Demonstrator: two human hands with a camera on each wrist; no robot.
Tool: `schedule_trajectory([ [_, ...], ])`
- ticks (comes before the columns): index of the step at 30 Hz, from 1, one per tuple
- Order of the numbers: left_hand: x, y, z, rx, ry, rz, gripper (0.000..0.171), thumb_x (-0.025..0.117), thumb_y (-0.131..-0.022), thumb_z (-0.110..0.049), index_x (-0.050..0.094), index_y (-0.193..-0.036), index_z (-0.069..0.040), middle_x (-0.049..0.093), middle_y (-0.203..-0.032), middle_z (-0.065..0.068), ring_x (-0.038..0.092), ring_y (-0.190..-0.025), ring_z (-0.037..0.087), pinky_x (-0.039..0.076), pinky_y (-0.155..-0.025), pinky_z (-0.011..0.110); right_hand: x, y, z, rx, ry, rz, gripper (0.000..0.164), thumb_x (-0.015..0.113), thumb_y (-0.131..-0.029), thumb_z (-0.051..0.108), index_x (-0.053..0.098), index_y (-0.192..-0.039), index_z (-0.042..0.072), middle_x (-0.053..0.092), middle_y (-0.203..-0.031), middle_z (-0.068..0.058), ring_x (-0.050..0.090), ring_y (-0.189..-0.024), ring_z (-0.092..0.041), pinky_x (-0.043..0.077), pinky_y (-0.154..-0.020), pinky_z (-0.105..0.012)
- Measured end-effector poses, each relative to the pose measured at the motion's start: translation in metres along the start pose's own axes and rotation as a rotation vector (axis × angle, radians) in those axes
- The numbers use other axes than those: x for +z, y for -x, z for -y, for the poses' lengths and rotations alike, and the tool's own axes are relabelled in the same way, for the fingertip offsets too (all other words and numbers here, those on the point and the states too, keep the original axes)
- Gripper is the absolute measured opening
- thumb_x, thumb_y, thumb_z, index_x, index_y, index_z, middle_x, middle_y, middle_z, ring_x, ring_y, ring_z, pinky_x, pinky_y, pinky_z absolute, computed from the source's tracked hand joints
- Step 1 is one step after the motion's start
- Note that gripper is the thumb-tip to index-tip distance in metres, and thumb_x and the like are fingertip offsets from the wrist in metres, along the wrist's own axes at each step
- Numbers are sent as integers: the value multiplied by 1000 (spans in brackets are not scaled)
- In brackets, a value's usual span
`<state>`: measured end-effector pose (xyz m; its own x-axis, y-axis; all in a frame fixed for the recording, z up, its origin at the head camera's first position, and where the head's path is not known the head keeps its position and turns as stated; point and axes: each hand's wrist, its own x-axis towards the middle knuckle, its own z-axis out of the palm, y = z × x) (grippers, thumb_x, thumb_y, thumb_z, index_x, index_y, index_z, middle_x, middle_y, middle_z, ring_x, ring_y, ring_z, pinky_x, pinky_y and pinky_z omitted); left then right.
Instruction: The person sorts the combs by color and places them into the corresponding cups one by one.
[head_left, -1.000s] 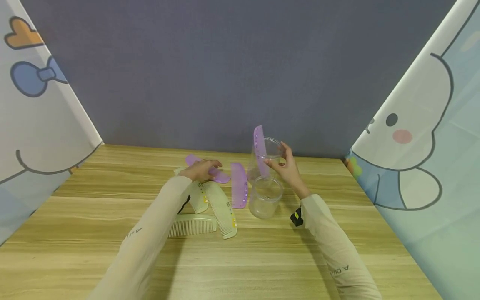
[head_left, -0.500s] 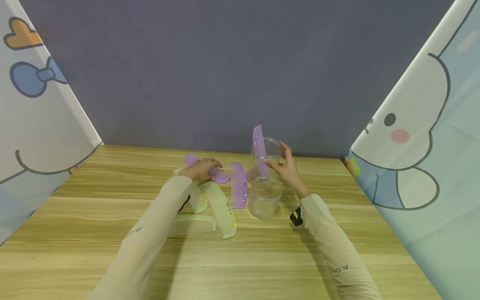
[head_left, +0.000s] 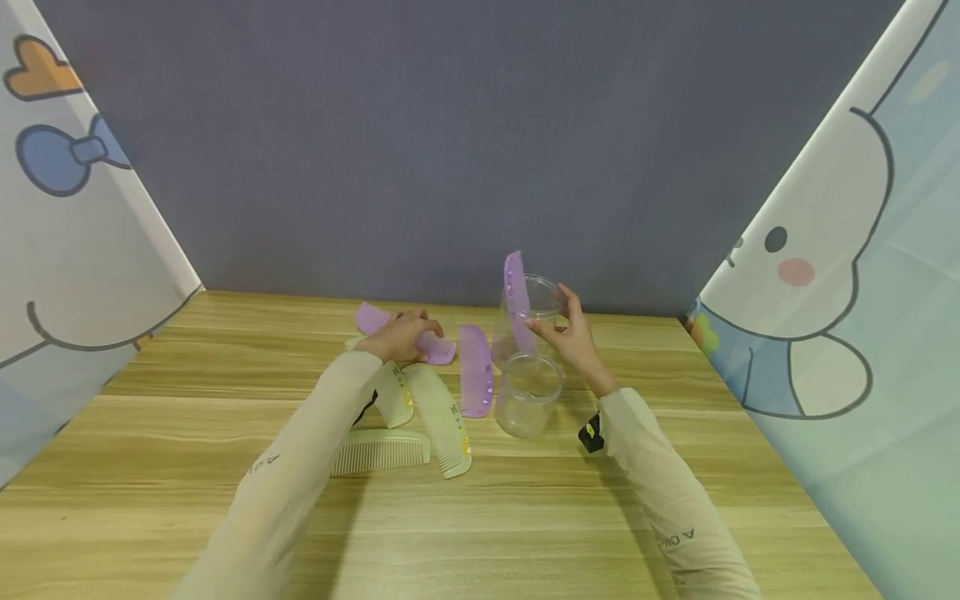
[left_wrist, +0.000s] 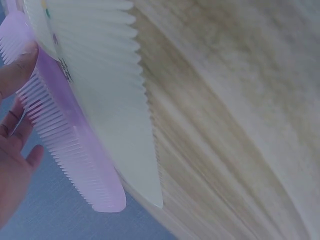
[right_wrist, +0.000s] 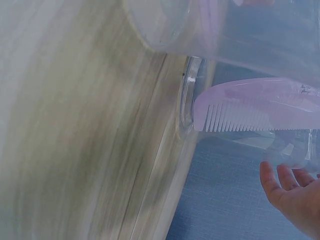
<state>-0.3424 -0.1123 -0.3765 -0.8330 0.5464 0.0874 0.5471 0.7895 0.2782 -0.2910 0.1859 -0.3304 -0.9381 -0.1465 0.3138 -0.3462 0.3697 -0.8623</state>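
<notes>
My left hand (head_left: 401,336) pinches a purple comb (head_left: 367,317) at the back left. In the left wrist view this comb (left_wrist: 92,170) is tilted beside a pale green comb, with the thumb over it. My right hand (head_left: 576,337) holds the rim of the farther clear plastic cup (head_left: 550,302), thumb on the near side and fingers behind. Another purple comb (head_left: 516,283) leans upright inside that cup, its top above the rim; the right wrist view shows its teeth end (right_wrist: 215,107) near the cup's bottom. A third purple comb (head_left: 474,375) lies flat between the hands.
A second clear cup (head_left: 525,417) stands just in front of the held one. Pale green combs lie near the left forearm: one slanted (head_left: 444,421), one partly under the hand (head_left: 395,398), one crosswise (head_left: 388,451). A grey wall (head_left: 450,167) rises behind the wooden table (head_left: 525,533).
The purple comb in my left hand has shifted slightly left and tipped, so its teeth now show at the right end. My right hand keeps its hold on the cup.
</notes>
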Motion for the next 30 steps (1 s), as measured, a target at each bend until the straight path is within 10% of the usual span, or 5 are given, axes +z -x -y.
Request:
schedule_trajectory([
  [30,-23,2,5,140,-8,-20,41,52,-75,19,62,-103,-9,66,-101,9,61,-89,23,52,-77,37,0,0,0,-8,-1,4,80,65,-84,12,13,-144,3,24,-146,-25,26,-132,-42,32,-102,-57],
])
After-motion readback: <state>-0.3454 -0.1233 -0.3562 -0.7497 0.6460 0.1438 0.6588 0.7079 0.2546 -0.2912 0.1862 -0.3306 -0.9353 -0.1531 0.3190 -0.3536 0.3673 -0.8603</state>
